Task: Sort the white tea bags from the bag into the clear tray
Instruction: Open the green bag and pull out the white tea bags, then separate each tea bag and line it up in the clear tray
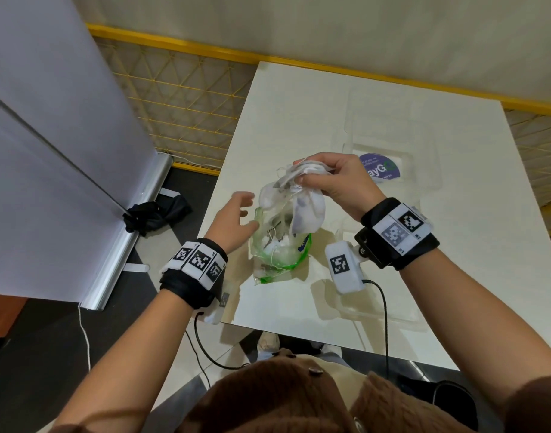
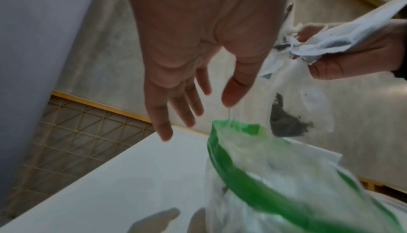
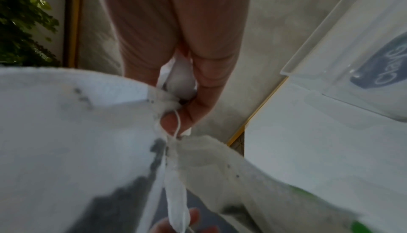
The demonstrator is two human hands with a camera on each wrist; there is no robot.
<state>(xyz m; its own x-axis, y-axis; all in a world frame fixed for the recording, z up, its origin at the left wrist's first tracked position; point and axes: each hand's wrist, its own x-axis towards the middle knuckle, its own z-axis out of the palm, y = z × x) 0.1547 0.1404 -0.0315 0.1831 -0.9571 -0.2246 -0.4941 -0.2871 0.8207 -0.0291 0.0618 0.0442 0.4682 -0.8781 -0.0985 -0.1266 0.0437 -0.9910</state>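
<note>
A clear plastic bag point(image 1: 277, 248) with a green zip rim point(image 2: 233, 172) stands open on the white table, with more white tea bags inside. My right hand point(image 1: 333, 182) grips a bunch of white tea bags point(image 1: 302, 195) by their tops, just above the bag's mouth; they hang down with dark tea showing point(image 2: 286, 120) point(image 3: 66, 132). My left hand point(image 1: 236, 220) hovers at the bag's left rim with fingers point(image 2: 167, 108) spread and straight, holding nothing. The clear tray point(image 1: 389, 170) with a purple label lies beyond my right hand point(image 3: 352, 49).
A white table point(image 1: 424, 276) carries everything; its left edge runs close to my left hand. A grey panel point(image 1: 49, 151) stands at the left on the floor. Yellow mesh fencing point(image 1: 180, 98) lies behind the table.
</note>
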